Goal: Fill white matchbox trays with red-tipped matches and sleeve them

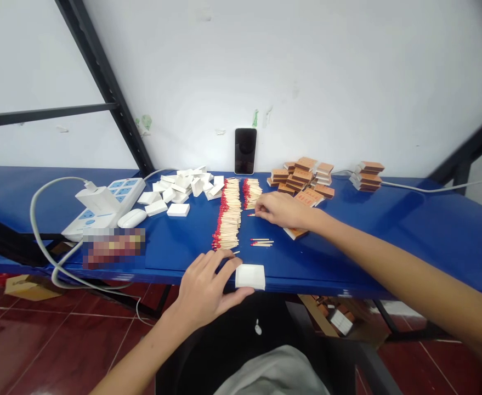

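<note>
White box (250,277) between left fingers (229,267). Matches (253,190) beside right fingers (265,203): red tips, pale yellow sticks. Blue table (372,236) below.

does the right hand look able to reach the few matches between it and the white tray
Likely yes: the right hand is close by, and the few matches lie uncovered on the blue surface, with nothing visible in between.
</note>
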A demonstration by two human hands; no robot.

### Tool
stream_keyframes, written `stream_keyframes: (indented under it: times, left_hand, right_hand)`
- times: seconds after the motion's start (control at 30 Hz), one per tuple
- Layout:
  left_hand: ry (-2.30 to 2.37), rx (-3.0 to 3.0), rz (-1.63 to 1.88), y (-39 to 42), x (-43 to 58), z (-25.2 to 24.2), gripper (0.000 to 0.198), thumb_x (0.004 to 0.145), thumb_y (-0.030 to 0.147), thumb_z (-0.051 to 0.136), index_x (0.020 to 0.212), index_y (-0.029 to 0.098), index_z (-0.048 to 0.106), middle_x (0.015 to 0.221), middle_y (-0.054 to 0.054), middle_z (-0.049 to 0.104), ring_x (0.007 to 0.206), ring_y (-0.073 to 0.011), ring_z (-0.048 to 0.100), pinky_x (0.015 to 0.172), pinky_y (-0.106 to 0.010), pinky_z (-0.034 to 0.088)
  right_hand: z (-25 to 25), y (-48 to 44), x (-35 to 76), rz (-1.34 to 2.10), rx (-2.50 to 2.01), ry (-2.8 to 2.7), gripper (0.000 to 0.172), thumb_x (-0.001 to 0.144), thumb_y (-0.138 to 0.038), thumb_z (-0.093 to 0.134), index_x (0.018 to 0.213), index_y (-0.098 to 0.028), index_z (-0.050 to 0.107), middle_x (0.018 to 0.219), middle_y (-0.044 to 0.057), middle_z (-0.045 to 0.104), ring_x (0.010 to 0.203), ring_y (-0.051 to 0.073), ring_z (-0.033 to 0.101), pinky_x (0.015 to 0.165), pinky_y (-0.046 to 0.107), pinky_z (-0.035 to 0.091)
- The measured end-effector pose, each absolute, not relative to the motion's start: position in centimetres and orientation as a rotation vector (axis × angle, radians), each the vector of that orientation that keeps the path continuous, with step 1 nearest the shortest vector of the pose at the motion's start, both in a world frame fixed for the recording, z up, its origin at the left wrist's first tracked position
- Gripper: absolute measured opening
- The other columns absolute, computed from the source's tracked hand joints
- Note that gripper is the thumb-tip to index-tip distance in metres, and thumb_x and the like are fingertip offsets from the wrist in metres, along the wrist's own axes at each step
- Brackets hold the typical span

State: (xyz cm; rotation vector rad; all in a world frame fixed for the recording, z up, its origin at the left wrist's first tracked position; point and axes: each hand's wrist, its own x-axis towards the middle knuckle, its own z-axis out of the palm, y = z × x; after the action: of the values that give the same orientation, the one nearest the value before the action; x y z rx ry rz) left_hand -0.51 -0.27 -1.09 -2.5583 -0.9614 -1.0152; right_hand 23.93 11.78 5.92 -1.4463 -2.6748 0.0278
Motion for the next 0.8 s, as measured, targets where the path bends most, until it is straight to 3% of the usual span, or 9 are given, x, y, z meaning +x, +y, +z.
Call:
stream_keyframes:
  times: [0.27, 0.57, 0.8]
  left_hand:
    - [-0.93, -2.533, -1.031, -0.3, -0.5, -1.1, 0.037, 0.094, 0.051, 0.059, 0.106, 0.016, 0.064, 0.103, -0.011, 0.07, 0.09, -0.0255, 0.068, 0.075, -0.036, 0.049]
    - [-0.919, -2.532, -1.04, -0.3, -0.5, -1.0, 0.037, 0.094, 0.05, 0.058, 0.105, 0.016, 0.065, 0.102, -0.011, 0.07, 0.088, -0.0253, 0.068, 0.074, -0.036, 0.049]
    - [-0.94, -2.539, -1.039, -0.3, -0.5, -1.1, 0.038, 0.094, 0.052, 0.058, 0.105, 0.016, 0.065, 0.102, -0.01, 0.071, 0.087, -0.0249, 0.068, 0.074, -0.036, 0.049]
  right_hand:
    - [6.7, 7.1, 24.6, 0.333, -1.34, -2.699, 0.015, 0.09, -0.027, 0.06, 0.087, -0.021, 0.073, 0.087, 0.003, 0.074, 0.077, 0.017, 0.064, 0.066, 0.027, 0.041]
    - [6.1, 11.8, 24.2, -0.207, -1.364, -2.629, 0.023, 0.097, -0.025, 0.051, 0.092, -0.019, 0.073, 0.097, 0.008, 0.073, 0.086, 0.021, 0.063, 0.068, 0.03, 0.035]
    - [5.4, 13.0, 23.5, -0.25, -1.364, -2.688, 0.024, 0.098, -0.025, 0.05, 0.097, -0.018, 0.073, 0.102, 0.009, 0.073, 0.087, 0.021, 0.063, 0.068, 0.031, 0.035]
